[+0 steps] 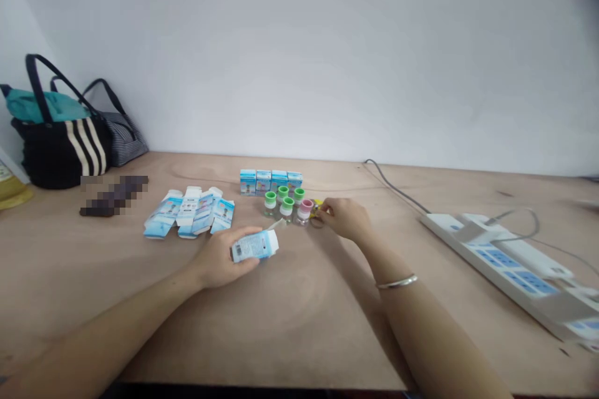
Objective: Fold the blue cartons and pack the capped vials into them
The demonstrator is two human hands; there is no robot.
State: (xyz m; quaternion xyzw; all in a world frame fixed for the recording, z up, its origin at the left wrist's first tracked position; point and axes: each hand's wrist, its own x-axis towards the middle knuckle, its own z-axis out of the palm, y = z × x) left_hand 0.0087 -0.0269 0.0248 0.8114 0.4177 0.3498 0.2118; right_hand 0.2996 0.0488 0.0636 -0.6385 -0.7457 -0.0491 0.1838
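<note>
The left hand [219,258] clamps a blue-and-white carton [255,246]; the right hand [345,219] pinches a yellow piece [316,207] beside the pink-capped vial [304,211].

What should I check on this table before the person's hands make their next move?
1. Left hand grips the small blue-and-white carton: ok, the fingers wrap around it.
2. Right hand holds the yellow item: cannot tell, the fingers are at it but it is partly hidden.
3. Green-capped vials and the pink-capped vial stand upright: ok.
4. Row of four upright cartons stands behind the vials, untouched by either hand: ok.
5. Blue-and-white cartons lying on the table sit apart from the left hand: ok.
</note>
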